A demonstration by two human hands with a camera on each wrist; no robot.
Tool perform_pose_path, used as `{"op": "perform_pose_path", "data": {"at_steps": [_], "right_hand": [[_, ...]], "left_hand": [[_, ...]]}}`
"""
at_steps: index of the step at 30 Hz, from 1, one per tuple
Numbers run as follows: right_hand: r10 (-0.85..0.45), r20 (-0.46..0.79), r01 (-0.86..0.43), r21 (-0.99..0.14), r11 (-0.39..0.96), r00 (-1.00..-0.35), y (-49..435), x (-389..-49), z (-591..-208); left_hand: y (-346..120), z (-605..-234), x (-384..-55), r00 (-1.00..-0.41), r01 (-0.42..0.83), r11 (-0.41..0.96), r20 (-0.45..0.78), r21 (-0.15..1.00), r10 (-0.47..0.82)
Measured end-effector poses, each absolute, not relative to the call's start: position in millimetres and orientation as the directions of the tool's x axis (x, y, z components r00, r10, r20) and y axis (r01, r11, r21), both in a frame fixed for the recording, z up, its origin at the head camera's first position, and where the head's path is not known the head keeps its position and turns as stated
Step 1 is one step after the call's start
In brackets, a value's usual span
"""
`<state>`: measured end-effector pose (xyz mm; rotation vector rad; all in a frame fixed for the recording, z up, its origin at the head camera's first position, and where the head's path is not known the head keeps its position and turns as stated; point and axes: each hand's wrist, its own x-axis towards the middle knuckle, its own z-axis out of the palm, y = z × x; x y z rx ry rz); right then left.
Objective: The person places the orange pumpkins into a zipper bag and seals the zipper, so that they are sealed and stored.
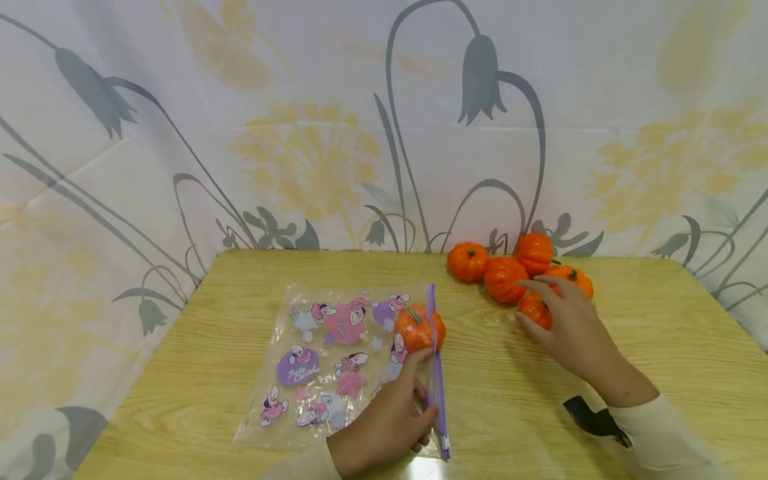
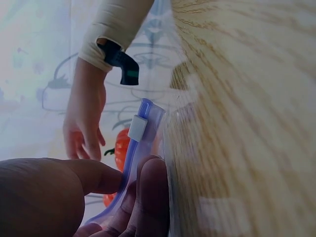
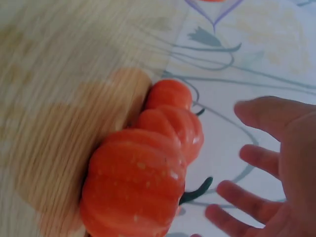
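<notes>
A clear zip bag (image 1: 312,410) with pink and purple cartoon prints lies flat, its purple zip edge facing right. At that edge my left hand (image 1: 390,417) pinches the bag; in the left wrist view the thumb (image 2: 98,175) lies against the purple strip (image 2: 129,163), near the white slider (image 2: 138,128). One small orange toy pumpkin (image 1: 414,331) sits at the bag's mouth, mostly behind the printed film. My right hand (image 1: 570,327) hovers over a cluster of pumpkins (image 1: 505,279), fingers spread and holding nothing. Its fingertips are close to the nearest pumpkin (image 3: 136,182).
The cluster of several orange pumpkins stands at the back right of the wooden table (image 1: 180,373). Behind the table hangs a white cloth (image 1: 336,80) with grey and yellow flowers. A black strap piece (image 1: 594,420) shows at the right sleeve.
</notes>
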<state>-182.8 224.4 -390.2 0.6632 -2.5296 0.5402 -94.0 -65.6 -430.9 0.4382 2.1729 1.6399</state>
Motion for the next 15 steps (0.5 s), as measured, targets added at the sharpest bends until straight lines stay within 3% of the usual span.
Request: {"op": "perform_pose_path", "data": {"at_steps": [8,15], "right_hand": [[-0.335,0.318,-0.427,-0.288,0.857,-0.887,241.1,-186.2,-391.7],[-0.297,0.174,-0.341,-0.351,0.872,-0.939,249.8,-188.5,-390.0]], "left_hand": [[-65.6,-430.2,-93.1,-0.883,0.012,0.273,-0.118,0.962,0.454],[-65.4,-430.3,-93.2,-0.880,0.012,0.283,-0.124,0.959,0.458]]}}
